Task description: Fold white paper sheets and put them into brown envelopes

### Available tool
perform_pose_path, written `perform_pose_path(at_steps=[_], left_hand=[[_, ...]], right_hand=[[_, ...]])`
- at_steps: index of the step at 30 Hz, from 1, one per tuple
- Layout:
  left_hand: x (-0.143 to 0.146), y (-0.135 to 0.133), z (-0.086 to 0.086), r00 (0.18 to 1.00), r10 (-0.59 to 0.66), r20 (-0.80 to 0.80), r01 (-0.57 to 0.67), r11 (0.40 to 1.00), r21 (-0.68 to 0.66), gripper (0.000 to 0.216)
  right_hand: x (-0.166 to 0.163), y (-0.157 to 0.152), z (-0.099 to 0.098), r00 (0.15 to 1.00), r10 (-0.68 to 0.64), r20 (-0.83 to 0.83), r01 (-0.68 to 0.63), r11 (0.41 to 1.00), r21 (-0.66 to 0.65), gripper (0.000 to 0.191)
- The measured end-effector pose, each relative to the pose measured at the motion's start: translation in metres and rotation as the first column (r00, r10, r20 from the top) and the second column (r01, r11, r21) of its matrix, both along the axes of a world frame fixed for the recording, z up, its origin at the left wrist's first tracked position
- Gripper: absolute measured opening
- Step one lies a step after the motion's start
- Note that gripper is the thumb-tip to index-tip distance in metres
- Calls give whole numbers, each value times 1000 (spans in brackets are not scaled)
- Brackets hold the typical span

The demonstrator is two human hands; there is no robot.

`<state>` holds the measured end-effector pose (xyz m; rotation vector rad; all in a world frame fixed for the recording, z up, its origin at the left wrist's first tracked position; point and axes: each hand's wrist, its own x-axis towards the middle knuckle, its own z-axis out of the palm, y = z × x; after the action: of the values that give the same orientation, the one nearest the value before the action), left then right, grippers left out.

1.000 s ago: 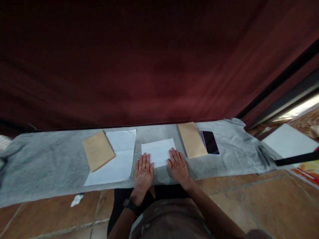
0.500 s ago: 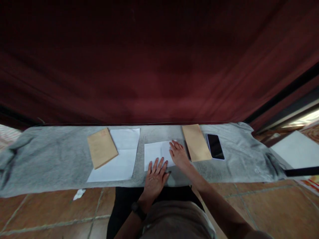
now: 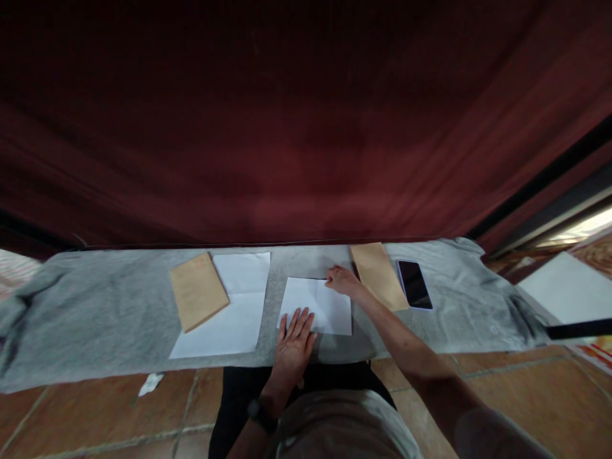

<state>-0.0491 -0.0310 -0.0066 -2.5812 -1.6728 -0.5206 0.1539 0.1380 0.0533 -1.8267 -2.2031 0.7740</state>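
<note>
A folded white sheet of paper (image 3: 325,312) lies in front of me on the grey cloth. My left hand (image 3: 294,341) rests flat on its near left part, fingers spread and pointing away from me. At the far right corner my right hand (image 3: 340,280) has its fingers curled in, closed on the paper's edge; the fingertips are partly hidden. Just right of that hand lies a brown envelope (image 3: 380,275). To the left, a larger white sheet with a crease (image 3: 241,306) lies partly under a stack of brown envelopes (image 3: 198,290).
A phone (image 3: 415,285) with a dark screen lies right of the brown envelope. The grey cloth (image 3: 105,312) covers the narrow surface, with a dark red hanging (image 3: 306,159) behind it. A white crumpled scrap (image 3: 151,384) is on the tiled floor (image 3: 119,414).
The folded sheet has turned slightly clockwise. My right hand has gone from lying flat on it to curled fingers at its far right corner. My left hand stays pressed flat.
</note>
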Motion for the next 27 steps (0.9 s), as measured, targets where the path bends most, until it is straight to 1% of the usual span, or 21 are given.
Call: perform_pose_path(at_steps=[3,6,8,9,11,14,15,16,17,18,20,22,23,24,25,26,27], left_hand=[[-9,4,3,992,88,95,-88,996,1,46],[-14,7,14,946,202,253,-207,978,-8,49],[-15,5,21,915,225,334,-226,973,-36,50],[-14,3,24,911,213,352,-208,977,-51,51],[-11,-4,27,931,144,337,-127,989,-72,54],[-4,-17,23,975,0,221,19,996,-84,63],[-2,-20,21,984,-32,174,48,995,-86,66],[0,-23,19,990,-49,130,60,994,-86,67],[1,-25,16,994,-53,93,61,995,-85,65],[2,-26,15,997,-48,64,53,995,-81,61],[2,-26,13,999,-42,25,43,996,-73,53],[2,-25,12,999,-54,2,54,996,-70,48],[1,-24,12,998,-62,-4,61,996,-68,47],[1,-24,12,998,-67,-8,66,996,-63,46],[1,-24,11,998,-68,-9,68,996,-58,46],[1,-24,9,998,-67,-9,67,996,-52,46],[2,-24,8,998,-64,-8,64,997,-45,46]], right_hand=[[17,-6,-2,988,-59,-145,55,998,-35,4],[29,-28,-9,940,-174,-295,164,985,-57,19],[31,-50,-18,887,-253,-385,243,967,-76,27],[30,-62,-24,860,-283,-425,272,958,-89,29],[24,-84,-35,807,-335,-485,319,940,-120,32],[16,-109,-49,744,-385,-546,364,919,-152,34],[14,-114,-52,732,-391,-558,368,916,-159,32],[14,-119,-53,738,-387,-552,367,918,-153,30],[14,-122,-53,766,-376,-522,367,922,-125,28],[16,-126,-52,813,-358,-459,368,927,-71,25],[19,-131,-47,917,-314,-247,346,933,102,23],[21,-133,-38,964,-262,-45,264,926,269,29],[19,-132,-34,977,-213,4,200,925,324,32],[15,-129,-30,990,-136,21,120,925,360,34],[10,-125,-26,999,-30,13,23,923,385,35],[2,-120,-24,995,97,-4,-87,910,404,37],[-6,-114,-24,971,237,-9,-212,884,417,37]])
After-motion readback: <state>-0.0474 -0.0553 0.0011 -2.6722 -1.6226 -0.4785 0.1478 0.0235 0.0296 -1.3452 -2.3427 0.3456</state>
